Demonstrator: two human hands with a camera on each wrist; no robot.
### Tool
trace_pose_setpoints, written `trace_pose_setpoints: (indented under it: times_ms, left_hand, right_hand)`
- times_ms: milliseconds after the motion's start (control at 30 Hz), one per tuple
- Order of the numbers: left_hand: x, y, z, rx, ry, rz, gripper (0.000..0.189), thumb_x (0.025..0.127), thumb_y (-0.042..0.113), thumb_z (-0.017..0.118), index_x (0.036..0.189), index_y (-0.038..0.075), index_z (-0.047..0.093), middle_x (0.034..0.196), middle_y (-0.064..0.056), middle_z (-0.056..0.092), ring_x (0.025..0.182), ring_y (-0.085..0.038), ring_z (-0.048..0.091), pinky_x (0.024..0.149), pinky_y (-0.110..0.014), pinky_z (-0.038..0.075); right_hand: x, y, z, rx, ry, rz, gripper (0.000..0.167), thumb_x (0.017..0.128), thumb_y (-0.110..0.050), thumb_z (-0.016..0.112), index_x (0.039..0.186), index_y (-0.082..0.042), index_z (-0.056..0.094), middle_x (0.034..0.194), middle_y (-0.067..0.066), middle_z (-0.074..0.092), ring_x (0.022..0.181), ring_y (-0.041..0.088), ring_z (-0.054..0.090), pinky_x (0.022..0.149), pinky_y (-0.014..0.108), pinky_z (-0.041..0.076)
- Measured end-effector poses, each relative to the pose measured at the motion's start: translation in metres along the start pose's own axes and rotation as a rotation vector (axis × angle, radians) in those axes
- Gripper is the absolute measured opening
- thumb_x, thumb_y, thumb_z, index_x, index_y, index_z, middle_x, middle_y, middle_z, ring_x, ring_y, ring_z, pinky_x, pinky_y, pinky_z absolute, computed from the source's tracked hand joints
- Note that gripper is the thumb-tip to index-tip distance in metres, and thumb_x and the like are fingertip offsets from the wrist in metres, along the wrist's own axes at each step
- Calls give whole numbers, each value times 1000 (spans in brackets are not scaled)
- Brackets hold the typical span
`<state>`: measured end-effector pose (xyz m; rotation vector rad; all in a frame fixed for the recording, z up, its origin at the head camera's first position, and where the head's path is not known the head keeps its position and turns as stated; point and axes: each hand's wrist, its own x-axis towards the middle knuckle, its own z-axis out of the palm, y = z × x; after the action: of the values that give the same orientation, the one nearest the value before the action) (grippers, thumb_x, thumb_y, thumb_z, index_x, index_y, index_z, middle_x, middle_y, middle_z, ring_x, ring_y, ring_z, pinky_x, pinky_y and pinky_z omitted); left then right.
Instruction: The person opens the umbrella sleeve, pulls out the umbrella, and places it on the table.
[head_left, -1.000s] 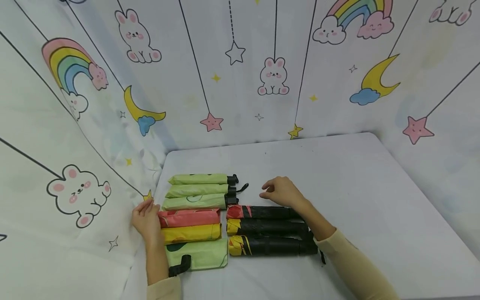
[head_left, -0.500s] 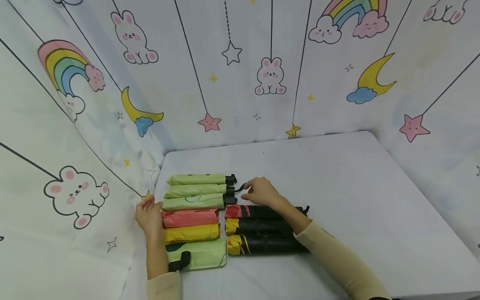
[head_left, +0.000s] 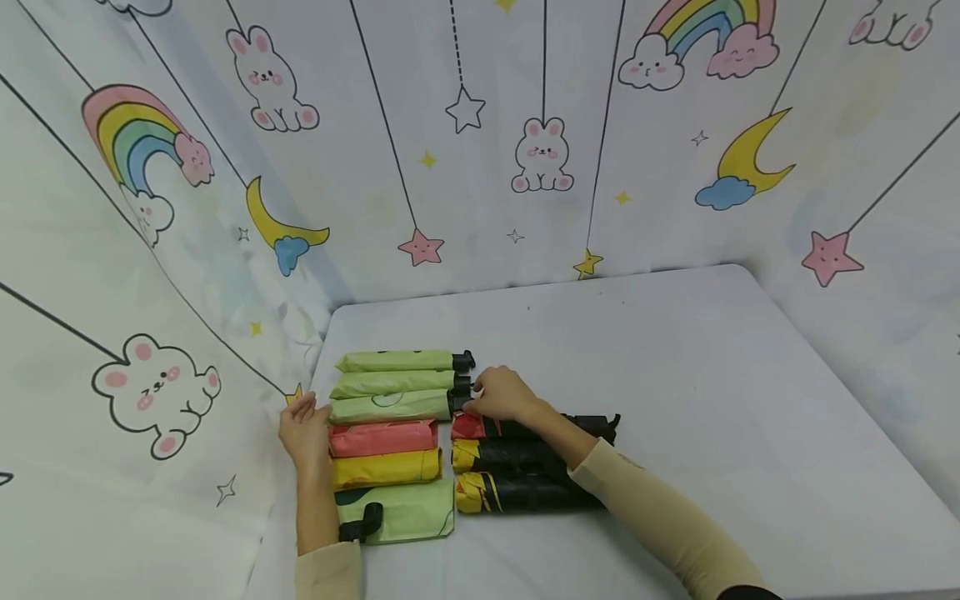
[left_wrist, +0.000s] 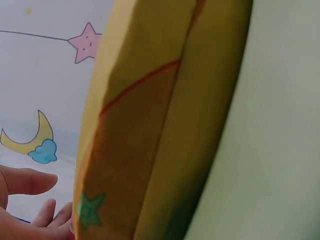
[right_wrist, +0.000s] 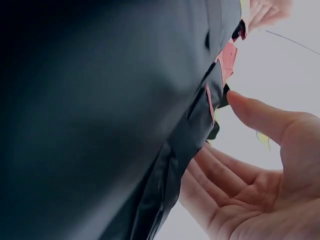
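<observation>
My right hand (head_left: 506, 393) is at the black handle ends of three light green folded umbrellas (head_left: 393, 405), its fingertips right at the nearest handle (head_left: 459, 402). In the right wrist view its thumb and fingers stand apart. My left hand (head_left: 303, 433) lies by the left ends of the nearest green umbrella and a red folded umbrella (head_left: 384, 438), its fingers loosely extended. A yellow folded umbrella (head_left: 386, 468) fills much of the left wrist view. My right forearm passes over a black folded umbrella with a red end (head_left: 468, 426), partly hiding it.
Two black folded umbrellas with yellow ends (head_left: 467, 455) lie below the red-ended one. At the front left is a wider green folded umbrella (head_left: 416, 510) with a black handle (head_left: 363, 525). The white table (head_left: 712, 358) meets a curtain printed with rabbits and stars (head_left: 487, 200).
My right hand has moved left from over the table to the green umbrellas' handle ends. My left hand has shifted slightly right, toward the umbrellas' left ends.
</observation>
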<state>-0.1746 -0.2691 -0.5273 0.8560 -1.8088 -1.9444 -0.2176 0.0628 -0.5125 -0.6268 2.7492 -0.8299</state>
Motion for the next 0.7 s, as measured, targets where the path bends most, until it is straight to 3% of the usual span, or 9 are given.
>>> trace_pose_setpoints:
  times_ms: [333,533,700]
  left_hand:
    - [4,1,5,-13,1,-6,55,96,-9,63,148,-5,45,154,-22,48,147,-28,45,118,-29,42]
    - [7,-1,5,-41,-11,5,52,96,-13,61,145,-6,46,151,-25,50,145,-31,47,118,-28,41]
    - [11,-6,5,-40,-21,23,47,97,-14,57,142,-7,47,147,-24,54,142,-32,51,114,-27,45]
  right_hand:
    - [3,-5,3,-124,-46,-10,44,90,-39,83,116,-4,78,105,9,79,90,25,74,85,43,63]
    - [4,-4,5,-138,-64,-26,46,89,-40,84,117,-4,78,101,9,79,85,23,73,83,43,63]
    - [4,-6,4,-128,-58,-31,34,90,-35,84,106,-5,80,93,7,78,78,21,72,78,42,63]
